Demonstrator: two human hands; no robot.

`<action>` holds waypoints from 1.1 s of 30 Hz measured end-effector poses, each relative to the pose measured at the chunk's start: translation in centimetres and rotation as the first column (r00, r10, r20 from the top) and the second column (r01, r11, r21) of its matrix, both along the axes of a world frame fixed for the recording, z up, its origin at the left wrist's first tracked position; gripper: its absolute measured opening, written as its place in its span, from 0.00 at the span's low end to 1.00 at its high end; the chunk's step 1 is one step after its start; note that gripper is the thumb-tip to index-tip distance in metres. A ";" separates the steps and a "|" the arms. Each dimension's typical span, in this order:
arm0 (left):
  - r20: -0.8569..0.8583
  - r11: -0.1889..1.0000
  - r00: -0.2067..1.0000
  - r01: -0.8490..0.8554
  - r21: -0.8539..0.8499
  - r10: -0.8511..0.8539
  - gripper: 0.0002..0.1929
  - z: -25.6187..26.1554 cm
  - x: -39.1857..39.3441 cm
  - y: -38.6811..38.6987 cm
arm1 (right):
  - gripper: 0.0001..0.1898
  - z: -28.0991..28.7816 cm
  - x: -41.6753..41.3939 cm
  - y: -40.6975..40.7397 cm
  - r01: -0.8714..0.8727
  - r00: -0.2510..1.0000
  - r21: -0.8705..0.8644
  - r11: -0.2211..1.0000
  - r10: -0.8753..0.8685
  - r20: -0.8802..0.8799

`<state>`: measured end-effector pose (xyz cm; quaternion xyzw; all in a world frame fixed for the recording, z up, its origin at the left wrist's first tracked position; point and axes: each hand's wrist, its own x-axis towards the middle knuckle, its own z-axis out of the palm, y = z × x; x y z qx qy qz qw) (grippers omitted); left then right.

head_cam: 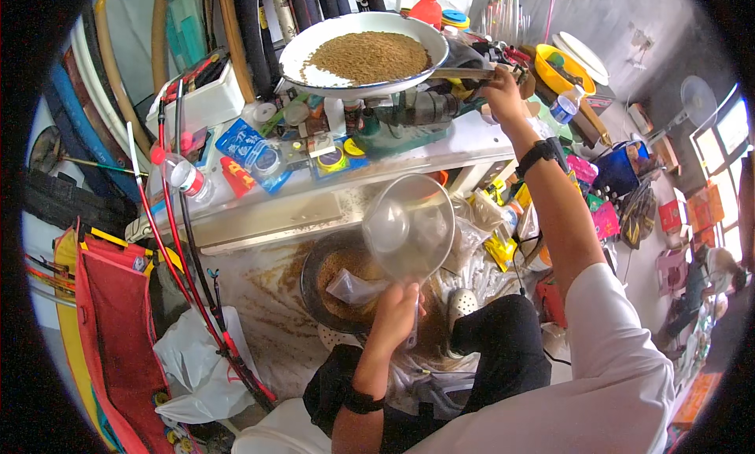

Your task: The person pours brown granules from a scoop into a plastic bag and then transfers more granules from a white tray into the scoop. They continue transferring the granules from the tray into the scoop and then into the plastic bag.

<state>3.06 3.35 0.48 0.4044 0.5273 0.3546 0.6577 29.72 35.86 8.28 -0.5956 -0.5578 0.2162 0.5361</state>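
My left hand [394, 313] grips the handle of a round fine-mesh strainer [408, 227], which is held tilted above a dark round basin [308, 298] on the floor. Brown granules and a clear plastic bag [354, 288] lie in that basin, partly hidden by the strainer. My right hand [505, 94] reaches over the bench, its fingers closed on the end of a flat brownish strip [463, 73]. The strip's other end meets the rim of a white enamel basin [348, 90] in the picture. A mound of brown granules [374, 56] fills much of the enamel basin.
A machine with a green base [401, 137] sits on the white bench [365, 186] under the enamel basin. A plastic bottle [187, 180] and red-and-black rods [171, 218] stand left. A yellow bowl [565, 65] is right; filled bags [486, 209] crowd below.
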 end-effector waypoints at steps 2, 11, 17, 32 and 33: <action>-0.020 1.000 1.000 0.003 0.003 -0.003 0.10 0.4 -0.1 0.0 | 0.31 -0.5 1.1 0.4 0.120 0.989 0.020 0.993 -0.122 0.079; -0.040 1.000 0.999 0.006 0.029 -0.005 0.10 0.4 -0.1 -0.1 | 0.35 -1.4 2.5 1.2 0.098 0.994 -0.077 0.992 -0.095 0.052; -0.029 1.000 1.000 0.002 0.006 -0.002 0.10 -0.1 0.0 -0.2 | 0.34 -1.2 1.4 1.0 -0.066 0.994 0.051 0.997 0.070 -0.079; -0.056 0.999 0.997 0.050 -0.011 -0.051 0.12 0.3 0.6 0.0 | 0.40 -0.7 -2.2 0.3 -0.198 0.976 -0.008 0.980 0.196 -0.094; -0.060 0.998 0.996 0.060 -0.014 -0.061 0.11 0.2 0.7 0.1 | 0.40 -0.7 -2.2 0.3 -0.197 0.976 -0.009 0.980 0.195 -0.094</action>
